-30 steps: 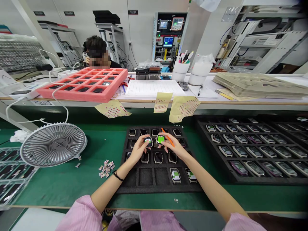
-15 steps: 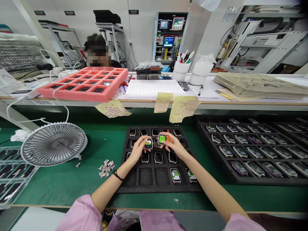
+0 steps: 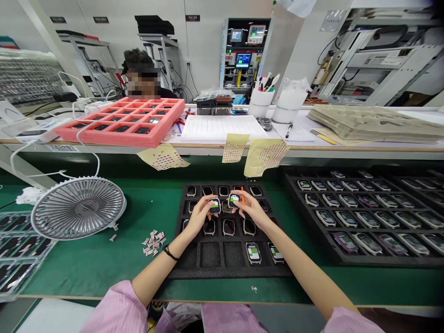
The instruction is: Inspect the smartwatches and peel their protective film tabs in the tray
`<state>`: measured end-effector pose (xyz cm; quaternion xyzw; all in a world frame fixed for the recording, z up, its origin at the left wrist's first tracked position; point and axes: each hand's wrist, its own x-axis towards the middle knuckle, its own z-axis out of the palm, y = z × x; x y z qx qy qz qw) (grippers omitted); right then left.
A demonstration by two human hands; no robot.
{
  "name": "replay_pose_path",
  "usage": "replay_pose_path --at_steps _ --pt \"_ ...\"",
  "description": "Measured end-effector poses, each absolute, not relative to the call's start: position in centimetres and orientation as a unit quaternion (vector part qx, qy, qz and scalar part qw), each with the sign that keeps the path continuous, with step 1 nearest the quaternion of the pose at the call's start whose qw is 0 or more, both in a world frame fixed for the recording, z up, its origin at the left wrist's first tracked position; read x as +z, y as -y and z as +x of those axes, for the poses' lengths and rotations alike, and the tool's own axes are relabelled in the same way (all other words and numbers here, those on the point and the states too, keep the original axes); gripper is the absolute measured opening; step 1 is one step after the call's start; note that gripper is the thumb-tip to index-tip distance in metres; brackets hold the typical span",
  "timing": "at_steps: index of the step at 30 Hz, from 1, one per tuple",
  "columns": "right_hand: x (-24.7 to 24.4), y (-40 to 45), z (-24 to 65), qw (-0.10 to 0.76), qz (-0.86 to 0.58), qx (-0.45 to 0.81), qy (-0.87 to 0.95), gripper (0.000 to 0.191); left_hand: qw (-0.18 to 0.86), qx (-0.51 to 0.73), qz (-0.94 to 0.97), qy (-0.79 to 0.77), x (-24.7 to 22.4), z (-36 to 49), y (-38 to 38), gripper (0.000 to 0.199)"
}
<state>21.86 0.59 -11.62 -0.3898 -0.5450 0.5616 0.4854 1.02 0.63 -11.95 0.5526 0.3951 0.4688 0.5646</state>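
My left hand [image 3: 202, 212] grips a smartwatch case [image 3: 214, 206] by its left side, its screen lit with white, red and green. Beside it, my right hand [image 3: 252, 207] pinches a second smartwatch case [image 3: 234, 199], lit with a similar picture; the two watches are a little apart. An orange strip [image 3: 242, 196] shows by the right fingers. Both hands are above a black foam tray [image 3: 211, 272] whose pockets hold several watches, mostly dark. In its front row, two lit watches [image 3: 254, 253] lie at the right, one partly behind my right forearm.
Another black foam tray [image 3: 333, 240] full of watches stands at right. On the left are a grey fan [image 3: 78, 208], small loose pieces [image 3: 153, 243] and a clear tray [image 3: 24, 259]. A pink foam tray [image 3: 152, 138] rests on the shelf, with a person behind it.
The right-hand watch's screen has switched from mostly green to a mix of white, red and green. Both hands stay in almost the same place.
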Motion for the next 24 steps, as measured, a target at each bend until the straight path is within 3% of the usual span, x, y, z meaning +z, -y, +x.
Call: replay_pose_path --at_steps 19,24 --pt "-11.41 -0.59 21.91 0.486 -0.402 0.558 0.539 0.038 0.561 0.451 0.578 -0.385 -12.17 1.17 -0.59 0.046" --pt "-11.56 -0.67 21.92 0.488 -0.402 0.557 0.538 0.037 0.555 0.451 0.574 -0.399 -12.00 1.06 -0.61 0.040"
